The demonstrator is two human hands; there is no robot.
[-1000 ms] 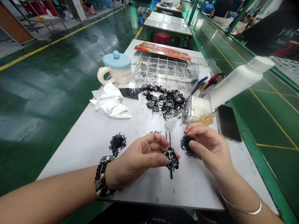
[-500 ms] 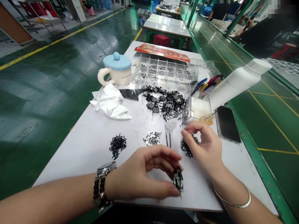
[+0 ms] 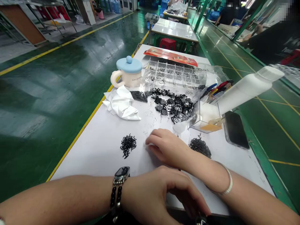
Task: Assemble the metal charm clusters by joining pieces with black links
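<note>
My left hand [image 3: 161,190] is low at the table's front edge, its fingers closed on a small black-and-metal part [image 3: 201,220]. Only a bit of that part shows before the frame cuts it off. Reaching across the middle of the table, my right hand [image 3: 168,147] points left with curled fingers, its fingertips low over the white top. What it pinches, if anything, is hidden. The silver pieces seen earlier lie out of sight behind this hand. To its left is a pile of small black curved pieces [image 3: 128,144]; a similar black pile [image 3: 200,147] lies beside my right forearm.
Behind are a heap of black metal-and-plastic parts [image 3: 173,106], a crumpled white cloth [image 3: 123,104], a lidded mug [image 3: 128,76] and a clear compartment box [image 3: 174,75]. On the right stand a clear pen holder [image 3: 206,117], a leaning white bottle [image 3: 250,89] and a phone [image 3: 236,129].
My right hand has moved left from the right-hand black pile to the middle, covering the silver pieces. My left hand has come down and nearer with its part. The view has shifted slightly.
</note>
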